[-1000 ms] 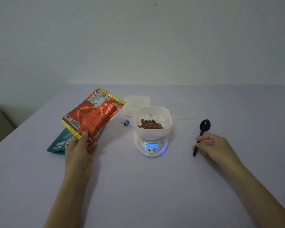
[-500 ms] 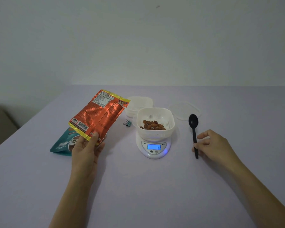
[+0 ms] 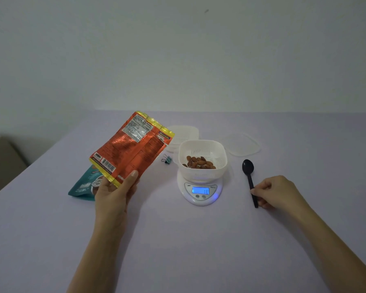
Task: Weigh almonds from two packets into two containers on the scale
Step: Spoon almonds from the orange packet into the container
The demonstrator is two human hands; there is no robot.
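The left hand (image 3: pixel 112 193) grips the orange almond packet (image 3: pixel 131 149) aloft — the right hand (image 3: pixel 277 192) pinches a black spoon (image 3: pixel 249 176) lying on the table (image 3: pixel 199 250). Mid-table, almonds (image 3: pixel 199 162) fill the white container (image 3: pixel 202 158) on the scale (image 3: pixel 200 190).

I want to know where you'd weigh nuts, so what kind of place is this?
Probably a plain room at home, though I can't be sure: a bare wall, a lilac table, and a small kitchen scale holding a white basket of almonds.
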